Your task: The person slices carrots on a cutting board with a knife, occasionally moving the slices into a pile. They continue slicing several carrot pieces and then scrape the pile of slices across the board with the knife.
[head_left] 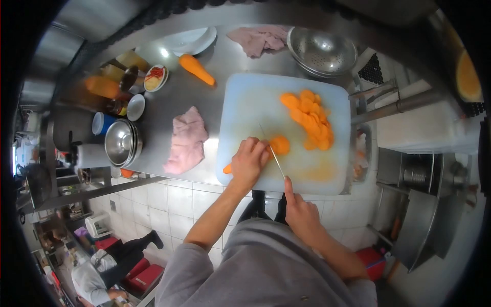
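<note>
The left grip (249,157) is closed over a carrot (227,168) on the cutting board (245,92), one end protruding near the lower-left edge; the right grip (302,214) is wrapped around the handle of the knife (277,163), index finger extended; the blade lies just beside the left fingers. Probable faults: a cut fingertip, if the fingers are not curled back; uneven slices, if the carrot rolls; blade deflection, if the loose slices (280,145) beside it obstruct the stroke.
</note>
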Available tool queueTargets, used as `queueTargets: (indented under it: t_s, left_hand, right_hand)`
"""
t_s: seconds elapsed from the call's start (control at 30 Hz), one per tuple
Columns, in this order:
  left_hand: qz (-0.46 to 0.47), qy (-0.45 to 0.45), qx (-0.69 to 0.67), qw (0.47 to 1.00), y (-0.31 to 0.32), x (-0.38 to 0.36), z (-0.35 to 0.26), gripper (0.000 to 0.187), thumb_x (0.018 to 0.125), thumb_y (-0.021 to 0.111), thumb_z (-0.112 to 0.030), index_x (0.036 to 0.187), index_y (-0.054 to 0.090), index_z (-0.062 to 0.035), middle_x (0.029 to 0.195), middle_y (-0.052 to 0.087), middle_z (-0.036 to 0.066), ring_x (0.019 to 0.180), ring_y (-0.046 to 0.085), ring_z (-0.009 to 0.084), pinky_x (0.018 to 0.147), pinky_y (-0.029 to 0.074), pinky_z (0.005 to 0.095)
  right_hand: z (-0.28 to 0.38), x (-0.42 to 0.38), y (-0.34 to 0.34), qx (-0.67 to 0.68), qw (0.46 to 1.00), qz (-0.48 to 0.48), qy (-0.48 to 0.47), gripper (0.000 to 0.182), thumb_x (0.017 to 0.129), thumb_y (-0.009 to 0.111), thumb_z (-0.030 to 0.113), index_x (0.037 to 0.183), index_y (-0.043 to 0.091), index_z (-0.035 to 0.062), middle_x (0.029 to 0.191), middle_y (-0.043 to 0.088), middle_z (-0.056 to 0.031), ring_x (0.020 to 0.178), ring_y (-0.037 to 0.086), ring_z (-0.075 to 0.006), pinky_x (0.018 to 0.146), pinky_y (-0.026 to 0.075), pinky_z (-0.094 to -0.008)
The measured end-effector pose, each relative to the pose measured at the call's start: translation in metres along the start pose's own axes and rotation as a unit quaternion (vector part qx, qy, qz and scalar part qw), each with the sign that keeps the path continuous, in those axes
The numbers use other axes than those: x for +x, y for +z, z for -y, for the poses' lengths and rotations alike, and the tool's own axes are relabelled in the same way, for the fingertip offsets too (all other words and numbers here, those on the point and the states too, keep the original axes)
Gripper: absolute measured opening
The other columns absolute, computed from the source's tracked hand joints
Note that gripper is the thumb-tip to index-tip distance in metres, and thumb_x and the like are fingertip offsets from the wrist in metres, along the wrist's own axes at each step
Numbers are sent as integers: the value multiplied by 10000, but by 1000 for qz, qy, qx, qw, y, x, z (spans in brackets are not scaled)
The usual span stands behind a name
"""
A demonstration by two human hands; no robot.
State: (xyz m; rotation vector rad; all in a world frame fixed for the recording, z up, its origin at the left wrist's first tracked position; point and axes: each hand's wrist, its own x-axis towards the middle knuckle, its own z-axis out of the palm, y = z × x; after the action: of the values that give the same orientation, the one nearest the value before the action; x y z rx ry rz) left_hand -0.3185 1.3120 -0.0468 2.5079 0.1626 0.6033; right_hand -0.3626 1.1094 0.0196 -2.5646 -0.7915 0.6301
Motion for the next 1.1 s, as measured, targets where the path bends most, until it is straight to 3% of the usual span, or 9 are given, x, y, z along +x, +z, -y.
queueTargets:
  t_s: [0.47,0.73,1.1]
  left_hand:
    - [-5,-6,-8,1000,3,0,0,102,848,667,-124,944,643,-147,925,585,27,871,623,252,643,531,409]
    - [-18,-10,-8,1000,4,0,-2,98,840,652,-107,930,645,-145,899,575,23,849,620,244,635,526,404]
    - [-25,-19,-13,999,3,-1,-4,93,858,643,-82,939,647,-127,893,586,47,752,635,262,631,521,392]
  right_hand:
    - [-24,37,26,-46,993,-102,-32,809,808,569,30,1556,261,42,726,633,-192,595,656,-379,595,545,-515]
    - [2,-60,-24,-6,999,32,30,847,817,564,38,1575,187,65,765,625,-203,598,646,-407,587,534,-533]
    - [5,-61,-29,-16,998,52,19,823,819,566,29,1561,209,8,772,623,-198,595,657,-382,569,548,-508]
